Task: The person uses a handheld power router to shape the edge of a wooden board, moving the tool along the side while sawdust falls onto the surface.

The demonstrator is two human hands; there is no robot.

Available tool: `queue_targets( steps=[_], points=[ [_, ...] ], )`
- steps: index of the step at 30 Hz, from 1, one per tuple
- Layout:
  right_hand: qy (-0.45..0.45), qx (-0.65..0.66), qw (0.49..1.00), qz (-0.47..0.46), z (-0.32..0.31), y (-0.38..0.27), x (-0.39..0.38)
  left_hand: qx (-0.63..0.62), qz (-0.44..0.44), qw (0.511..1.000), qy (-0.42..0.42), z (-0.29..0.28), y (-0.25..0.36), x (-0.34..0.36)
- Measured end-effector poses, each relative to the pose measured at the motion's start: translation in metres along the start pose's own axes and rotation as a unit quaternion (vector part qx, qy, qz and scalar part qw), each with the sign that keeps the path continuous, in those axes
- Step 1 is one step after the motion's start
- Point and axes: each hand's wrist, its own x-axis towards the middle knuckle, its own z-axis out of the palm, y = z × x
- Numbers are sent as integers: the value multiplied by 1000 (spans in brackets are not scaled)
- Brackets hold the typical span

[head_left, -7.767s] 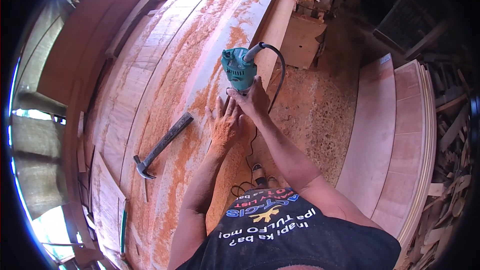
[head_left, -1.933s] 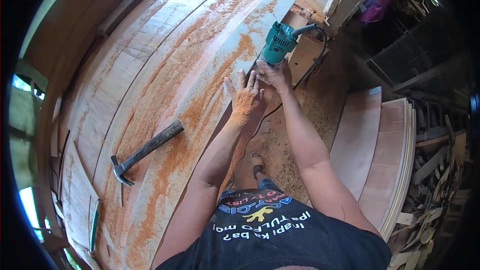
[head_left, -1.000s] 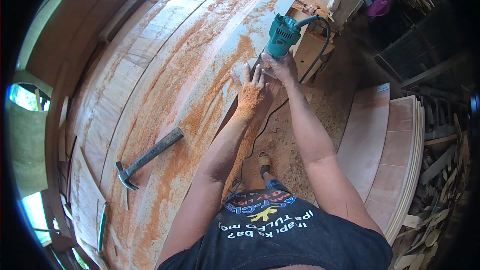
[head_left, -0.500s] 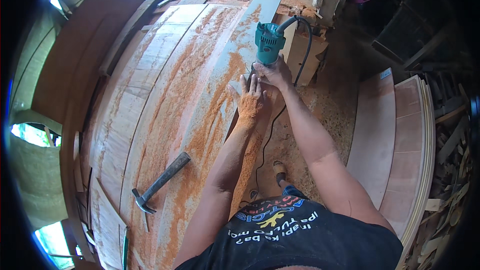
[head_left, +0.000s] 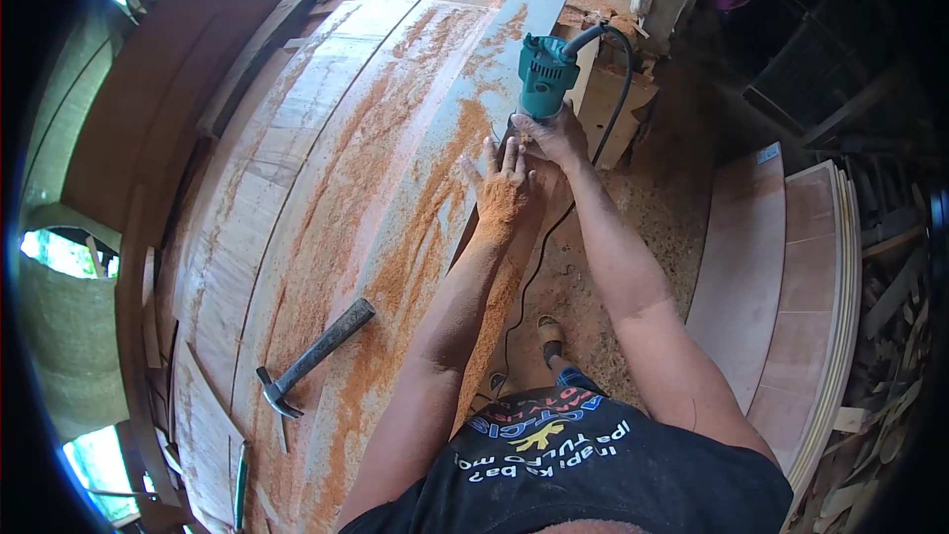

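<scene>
A teal trim router [head_left: 545,76] stands upright on the right edge of the workbench, its black cord rising from the top. My right hand [head_left: 556,135] is wrapped round the router's lower body. Just left of and below it, my left hand [head_left: 502,188] lies with fingers stretched over the board's edge, its back coated in orange sawdust. Beneath both is a long pale grey board [head_left: 457,138] streaked with sawdust. The router's base and bit are hidden by my hands.
A claw hammer [head_left: 314,358] rests on the sawdust-covered plywood [head_left: 287,198] at left. A green pencil-like stick [head_left: 240,487] lies near the front. Plywood sheets [head_left: 743,277] lean at right. The router's cord [head_left: 550,237] hangs down to the floor beside my feet.
The router and my right hand have shifted slightly to the right along the board's edge. My left hand has moved a little the same way.
</scene>
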Motion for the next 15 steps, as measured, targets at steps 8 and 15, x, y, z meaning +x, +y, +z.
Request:
queue_targets(
  steps=[8, 15],
  points=[
    [-10, 30, 999, -7, 0, 9, 11, -10, 5, 1000, 7, 1, 3, 8],
    [-34, 25, 999, -1, -1, 24, 27, -23, 12, 1000, 18, -1, 8, 16]
  ],
)
